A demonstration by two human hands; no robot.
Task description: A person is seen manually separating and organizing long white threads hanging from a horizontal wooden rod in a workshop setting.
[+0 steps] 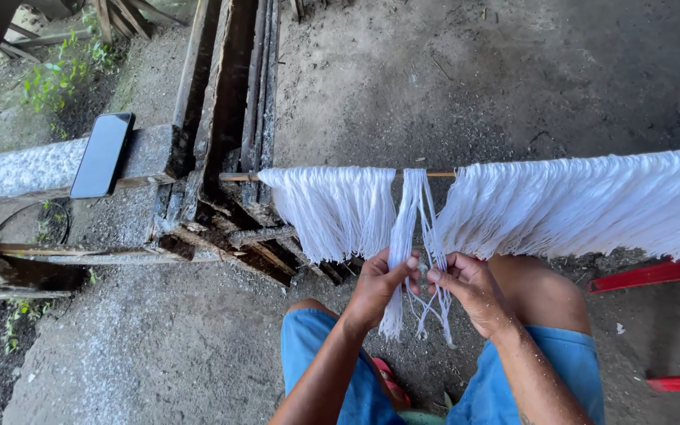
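While white cords (411, 228) hang from the wooden rod (442, 173) just above my knees, my left hand (378, 285) pinches one thick bundle and my right hand (472, 290) grips thinner strands just beside it.

Blue shorts (316, 346), red sandal (391, 383), bare arms, no sleeves/rings.

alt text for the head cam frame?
Seen from above, a seated person's left hand and right hand pinch a small bunch of white strings hanging from a horizontal wooden rod. A phone lies on a concrete beam at left.
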